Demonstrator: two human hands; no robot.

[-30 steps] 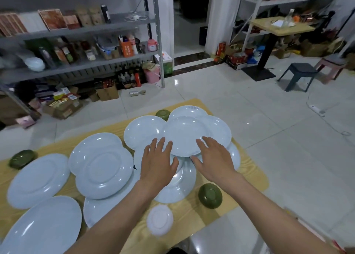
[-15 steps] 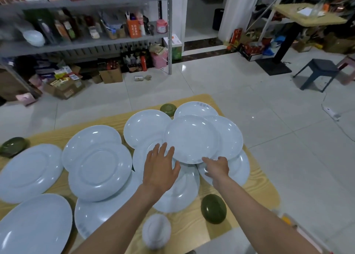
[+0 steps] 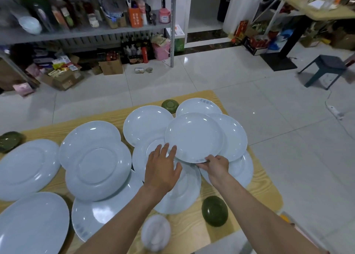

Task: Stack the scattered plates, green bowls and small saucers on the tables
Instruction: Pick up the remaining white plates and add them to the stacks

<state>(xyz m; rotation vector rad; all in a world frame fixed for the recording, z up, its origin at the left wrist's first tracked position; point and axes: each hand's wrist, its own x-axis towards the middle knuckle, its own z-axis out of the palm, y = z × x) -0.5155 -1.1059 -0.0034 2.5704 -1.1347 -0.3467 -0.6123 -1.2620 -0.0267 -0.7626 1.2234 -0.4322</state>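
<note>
One rim-pinch was all your right hand [image 3: 215,164] had on the top plate [image 3: 194,137] (your left hand [image 3: 162,170] lay spread beside it), so overlapping plates [image 3: 233,134] underneath risked sliding.

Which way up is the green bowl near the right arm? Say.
Upside down. The green bowl shows a domed back and no hollow, resting on the table.
</note>
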